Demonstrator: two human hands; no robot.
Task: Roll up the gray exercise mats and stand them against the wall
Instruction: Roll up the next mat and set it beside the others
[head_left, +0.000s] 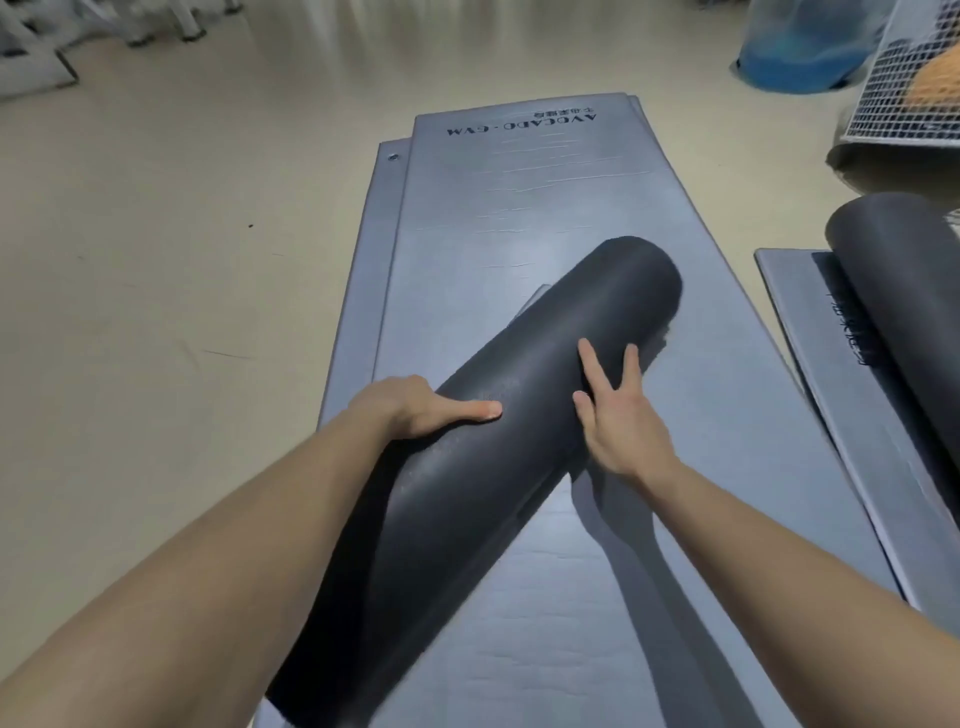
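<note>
A rolled mat (498, 415), dark on its outside, lies diagonally across a flat gray mat (519, 208) that carries printed lettering at its far end. My left hand (415, 410) grips the roll from its left side, thumb lying on top. My right hand (618, 410) rests on the roll's right side with fingers straight and spread. Under the flat mat another gray mat (387, 208) shows along the left edge. At the right, a second dark roll (893, 291) sits on a further flat gray mat (841, 389).
Pale floor (182, 260) stretches out to the left and beyond the mats. A white wire basket (904, 88) stands at the far right, with a blue-bottomed container (800, 62) beside it. Gray equipment legs (78, 36) stand at the far left.
</note>
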